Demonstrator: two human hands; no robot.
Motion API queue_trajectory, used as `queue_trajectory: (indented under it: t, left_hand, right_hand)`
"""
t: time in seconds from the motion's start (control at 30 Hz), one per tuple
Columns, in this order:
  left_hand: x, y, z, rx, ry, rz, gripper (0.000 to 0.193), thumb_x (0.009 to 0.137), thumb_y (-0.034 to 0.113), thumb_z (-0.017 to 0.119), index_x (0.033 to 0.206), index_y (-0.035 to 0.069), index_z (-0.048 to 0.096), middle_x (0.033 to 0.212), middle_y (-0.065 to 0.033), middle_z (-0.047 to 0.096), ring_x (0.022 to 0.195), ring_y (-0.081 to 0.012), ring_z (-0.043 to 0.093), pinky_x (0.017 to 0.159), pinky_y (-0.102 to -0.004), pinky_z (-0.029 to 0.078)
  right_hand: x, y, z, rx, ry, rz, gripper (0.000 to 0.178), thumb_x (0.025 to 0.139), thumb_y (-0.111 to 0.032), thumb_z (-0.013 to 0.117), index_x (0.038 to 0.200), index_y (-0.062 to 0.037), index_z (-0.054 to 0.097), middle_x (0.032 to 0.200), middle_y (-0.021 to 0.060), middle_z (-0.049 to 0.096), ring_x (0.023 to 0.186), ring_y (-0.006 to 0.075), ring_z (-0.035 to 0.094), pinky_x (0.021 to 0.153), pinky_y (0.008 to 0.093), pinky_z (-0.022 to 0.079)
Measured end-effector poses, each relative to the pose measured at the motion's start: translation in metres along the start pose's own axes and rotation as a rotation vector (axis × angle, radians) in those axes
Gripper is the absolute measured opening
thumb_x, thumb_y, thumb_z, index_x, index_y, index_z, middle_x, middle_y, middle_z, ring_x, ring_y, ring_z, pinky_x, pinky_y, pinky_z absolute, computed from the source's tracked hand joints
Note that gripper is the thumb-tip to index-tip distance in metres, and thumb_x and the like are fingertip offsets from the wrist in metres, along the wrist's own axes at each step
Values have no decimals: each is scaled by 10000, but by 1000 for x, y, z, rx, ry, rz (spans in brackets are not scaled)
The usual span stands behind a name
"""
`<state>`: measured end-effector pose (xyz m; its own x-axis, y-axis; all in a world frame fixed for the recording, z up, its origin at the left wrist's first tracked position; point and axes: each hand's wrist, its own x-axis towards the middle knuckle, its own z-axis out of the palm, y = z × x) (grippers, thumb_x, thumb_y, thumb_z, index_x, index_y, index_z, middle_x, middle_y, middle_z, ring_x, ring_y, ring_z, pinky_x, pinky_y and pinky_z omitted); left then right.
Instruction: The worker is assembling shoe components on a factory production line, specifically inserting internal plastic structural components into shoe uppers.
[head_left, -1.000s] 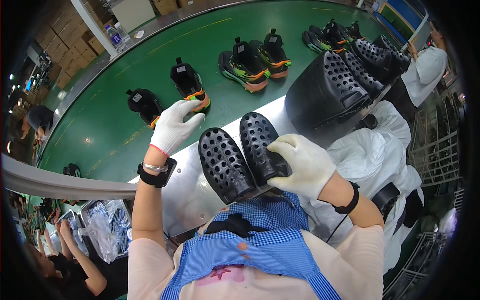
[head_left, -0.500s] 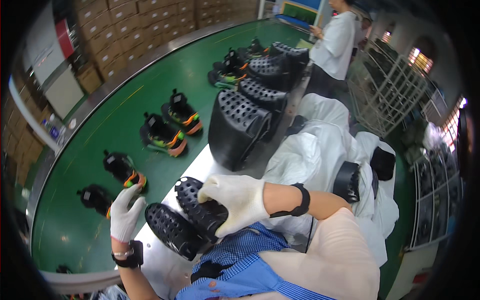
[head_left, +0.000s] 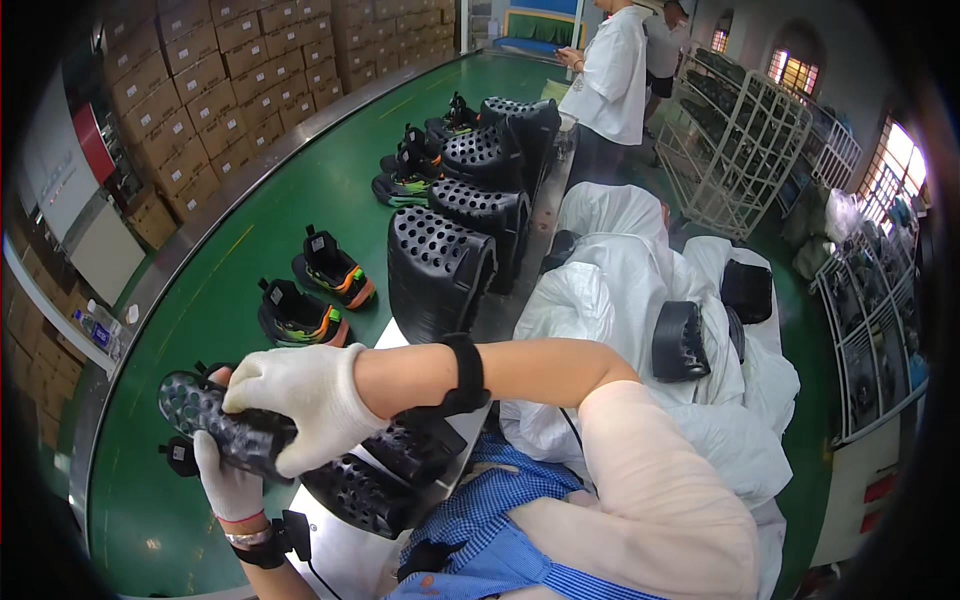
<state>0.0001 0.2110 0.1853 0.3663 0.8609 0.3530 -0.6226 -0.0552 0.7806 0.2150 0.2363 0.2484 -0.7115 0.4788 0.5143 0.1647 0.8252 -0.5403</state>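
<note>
1. So the thing being handled is a black perforated shoe-shaped piece (head_left: pixel 245 438), up in both gloved hands at the lower left of the frame, toe end tilted up-left.
2. Right hand (head_left: pixel 310 405) is pinching it from above, fingers on the upper edge and thumb on the lower one. Looks like a solid grip, though smooth plastic against knit gloves could slide if the squeeze eases off.
3. Left hand (head_left: pixel 228 485) is below it, thumb up against the near side. The other fingers are hidden, so I can't tell if they're gripping or just propping. If only the thumb is bearing on it, I'd expect the piece to twist.
4. A dark shoe (head_left: pixel 180 457) shows just beside the left thumb, mostly blocked. A drop or a careless swing could knock it across the green surface (head_left: pixel 200 300).
5. The right forearm reaches over two more perforated pieces (head_left: pixel 362 497) on the metal ledge (head_left: pixel 340 555), lower centre. Drop that elbow and they might get shoved off.
6. Thin cord (head_left: pixel 322 580) hanging off the left wrist gadget (head_left: pixel 297 535), bottom left. Could snag on the ledge edge if that arm pulls back fast, imo.
</note>
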Motion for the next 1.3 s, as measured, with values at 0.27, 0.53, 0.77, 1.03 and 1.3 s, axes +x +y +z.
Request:
queue_trajectory:
  t: [0.27, 0.53, 0.77, 1.03, 1.3]
  left_hand:
    - [-17, -1, -32, 186, 290, 183, 357, 1035, 212, 455, 1330, 11, 472, 1267, -99, 571, 1174, -200, 551, 1011, -367, 442]
    - [6, -19, -40, 92, 388, -100, 368, 974, 270, 589, 1218, -3, 559, 1128, -107, 637, 1042, -215, 626, 902, -390, 532]
    - [-21, -31, -120, 1637, 567, -224, 635, 794, 362, 706, 1309, 50, 505, 1213, -164, 602, 1119, -343, 596, 945, -405, 486]
    - [-30, -68, -154, 1534, 539, -388, 296, 792, 262, 687, 1027, 82, 678, 1020, -167, 683, 977, -348, 646, 852, -426, 516]
    - [-31, -85, -141, 1471, 526, -370, 282, 869, 310, 628, 969, 48, 636, 982, -176, 653, 926, -368, 637, 817, -455, 513]
  right_hand:
    - [30, 4, 32, -322, -129, 322, 476, 840, -413, 618, 999, 35, 592, 1015, 239, 639, 938, 391, 667, 823, 430, 534]
    - [47, 41, 24, -315, -344, 532, 439, 851, -431, 543, 941, -23, 675, 873, 228, 692, 828, 372, 691, 741, 435, 543]
    - [79, 63, 47, -359, -418, 704, 432, 836, -399, 526, 899, -3, 688, 792, 205, 679, 755, 339, 679, 707, 395, 531]
    - [105, 99, 87, -285, -665, 850, 411, 809, -383, 534, 793, 9, 657, 642, 132, 628, 599, 216, 625, 612, 337, 487]
    - [137, 138, 108, -315, -746, 844, 526, 792, -468, 576, 756, 42, 699, 675, 167, 657, 612, 276, 625, 620, 384, 489]
